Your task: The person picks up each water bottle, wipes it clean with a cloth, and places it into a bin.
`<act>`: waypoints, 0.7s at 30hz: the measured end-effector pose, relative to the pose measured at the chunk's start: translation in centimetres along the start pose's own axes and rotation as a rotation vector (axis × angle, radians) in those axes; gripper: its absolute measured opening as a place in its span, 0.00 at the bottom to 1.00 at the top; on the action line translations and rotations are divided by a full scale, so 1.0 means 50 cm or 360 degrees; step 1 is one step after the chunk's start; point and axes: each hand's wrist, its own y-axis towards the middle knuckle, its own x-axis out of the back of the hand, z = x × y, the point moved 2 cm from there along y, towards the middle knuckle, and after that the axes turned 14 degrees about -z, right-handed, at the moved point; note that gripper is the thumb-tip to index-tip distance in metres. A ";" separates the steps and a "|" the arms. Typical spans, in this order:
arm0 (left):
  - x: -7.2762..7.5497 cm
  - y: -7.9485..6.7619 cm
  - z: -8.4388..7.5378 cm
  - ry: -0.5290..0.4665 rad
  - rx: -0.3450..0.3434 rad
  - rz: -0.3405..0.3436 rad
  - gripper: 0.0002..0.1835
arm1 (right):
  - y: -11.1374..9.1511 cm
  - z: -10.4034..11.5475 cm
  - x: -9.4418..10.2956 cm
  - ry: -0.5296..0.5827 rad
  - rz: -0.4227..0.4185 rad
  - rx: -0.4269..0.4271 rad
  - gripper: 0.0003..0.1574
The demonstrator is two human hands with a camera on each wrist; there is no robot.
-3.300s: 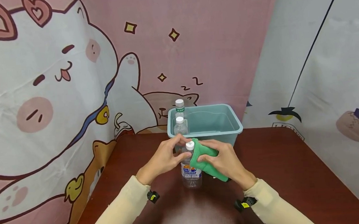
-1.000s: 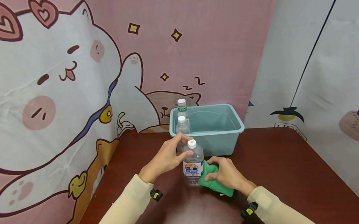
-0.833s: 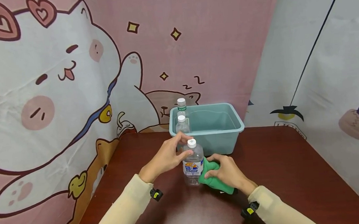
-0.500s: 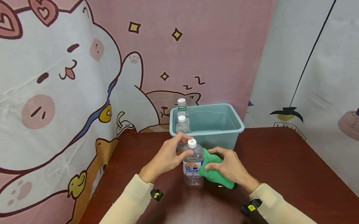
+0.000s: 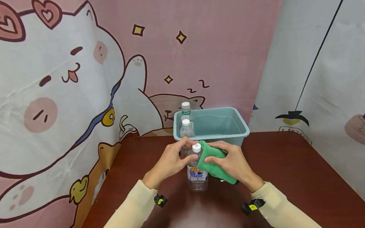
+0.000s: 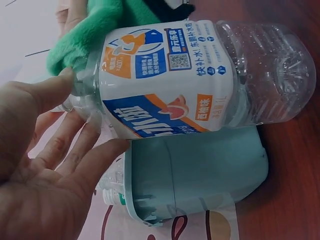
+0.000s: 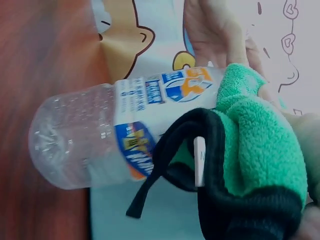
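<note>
Two grips meet here: the left hand (image 5: 172, 159) bends thumb and fingers part-way round the neck of a bottle (image 5: 197, 174), just below its cap (image 5: 196, 148), a loose ring rather than a fist. The right hand (image 5: 232, 161) pinches a bunched cloth (image 5: 216, 165) between thumb and fingers, which are spread by its thickness. The cloth lies against the bottle's upper part, on its 2 o'clock side in the head view

Round the fingers, a loose strap (image 7: 144, 194) and a white tag (image 7: 199, 161) hang from the cloth's black edging, close by the label (image 6: 167, 80). The bottle looks upright on the table (image 5: 285, 177), its foot unheld. No liquid level shows, so it is probably light; a hard rub from 3 o'clock could swing the foot toward 9, since only the neck is steadied. A tight squeeze could dent the thin wall, and the strap might snag between hand and bottle

Farther out, at 1 o'clock of the bottle, stands a bin (image 5: 217, 137), with a short bottle (image 5: 187, 130) and a tall bottle (image 5: 186, 112) upright along its 9 o'clock side. A shove toward 12 would likely knock the held bottle into the bin's near wall
</note>
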 end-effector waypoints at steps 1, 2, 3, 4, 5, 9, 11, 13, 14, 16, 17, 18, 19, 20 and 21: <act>-0.001 -0.001 0.000 -0.0005 -0.0007 -0.0003 0.24 | 0.003 0.004 -0.002 -0.0013 0.0005 0.0028 0.33; -0.001 -0.001 0.000 -0.0006 -0.0011 -0.0005 0.24 | 0.005 0.006 -0.004 -0.0030 0.0013 0.0056 0.33; -0.001 -0.002 0.000 -0.0001 -0.0013 -0.0008 0.24 | 0.008 0.010 -0.005 -0.0043 0.0025 0.0072 0.33; -0.001 -0.002 0.001 0.0001 -0.0012 -0.0011 0.23 | 0.011 0.012 -0.006 -0.0062 0.0036 0.0094 0.33; 0.000 -0.002 0.000 0.0002 -0.0005 -0.0012 0.23 | 0.013 0.015 -0.006 -0.0082 0.0054 0.0107 0.33; 0.002 -0.003 0.000 0.0020 0.0028 -0.0005 0.23 | 0.020 0.020 -0.002 -0.0168 0.0143 0.0124 0.34; 0.002 -0.002 -0.001 0.0014 0.0052 0.0007 0.23 | 0.020 0.016 0.001 -0.0199 0.0183 0.0128 0.35; 0.002 -0.002 -0.001 0.0025 0.0069 0.0012 0.23 | 0.018 0.005 0.004 -0.0221 0.0207 0.0146 0.36; 0.002 -0.002 -0.001 0.0032 0.0075 0.0013 0.23 | 0.016 -0.001 0.005 -0.0223 0.0219 0.0150 0.36; 0.003 -0.002 -0.002 0.0057 0.0074 0.0012 0.23 | 0.009 -0.015 0.007 -0.0222 0.0225 0.0157 0.37; 0.004 -0.001 -0.003 0.0081 0.0068 0.0010 0.23 | 0.004 -0.023 0.007 -0.0226 0.0222 0.0156 0.37; 0.005 -0.001 -0.004 0.0096 0.0061 0.0007 0.24 | -0.001 -0.030 0.007 -0.0235 0.0221 0.0155 0.37; 0.006 0.000 -0.005 0.0112 0.0054 0.0003 0.24 | -0.005 -0.038 0.006 -0.0245 0.0225 0.0146 0.36; 0.007 0.000 -0.007 0.0122 0.0048 0.0001 0.24 | -0.010 -0.046 0.005 -0.0252 0.0232 0.0137 0.35; 0.008 0.001 -0.008 0.0130 0.0043 -0.0002 0.24 | -0.015 -0.055 0.003 -0.0263 0.0245 0.0129 0.34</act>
